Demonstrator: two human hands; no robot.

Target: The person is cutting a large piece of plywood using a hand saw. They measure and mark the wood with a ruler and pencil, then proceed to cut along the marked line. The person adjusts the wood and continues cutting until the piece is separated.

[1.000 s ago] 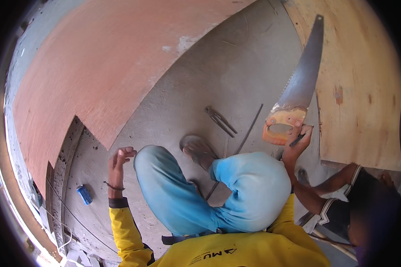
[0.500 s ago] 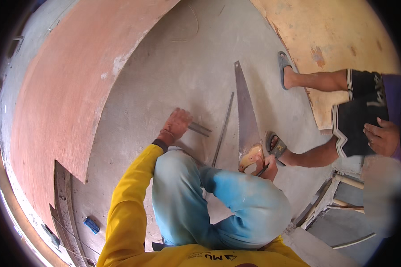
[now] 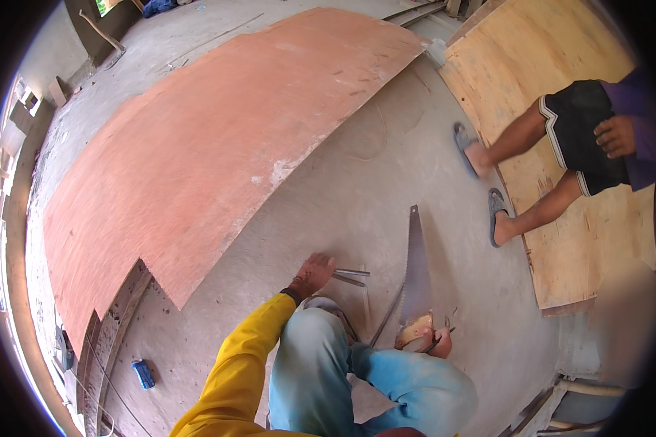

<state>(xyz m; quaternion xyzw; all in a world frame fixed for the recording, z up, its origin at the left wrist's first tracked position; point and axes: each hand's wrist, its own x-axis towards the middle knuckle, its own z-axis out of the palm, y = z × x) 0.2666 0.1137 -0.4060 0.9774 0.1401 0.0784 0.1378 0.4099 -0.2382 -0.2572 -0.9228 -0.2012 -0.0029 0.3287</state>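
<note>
My left hand (image 3: 315, 272) is low over the concrete floor, its fingers closed round the near ends of two short grey metal bars (image 3: 351, 275). The bars stick out to the right past the fingers. At the right knee, my right hand (image 3: 440, 344) is closed at the wooden handle of a handsaw (image 3: 418, 273), whose blade points away from me. A thin dark stick, pencil-like, also shows at those fingers. My knee partly hides a thin dark rod (image 3: 388, 315) between the bars and the saw.
A large reddish plywood sheet (image 3: 219, 153) with a notched near edge covers the left and far floor. At the right, a co-worker's legs (image 3: 528, 138) stand by pale plywood (image 3: 554, 255). A blue can (image 3: 143, 373) is at lower left, near a wire.
The view has shifted, bringing more of the far floor and reddish sheet in. The co-worker's nearer foot has moved away from the saw handle to the pale plywood's edge.
</note>
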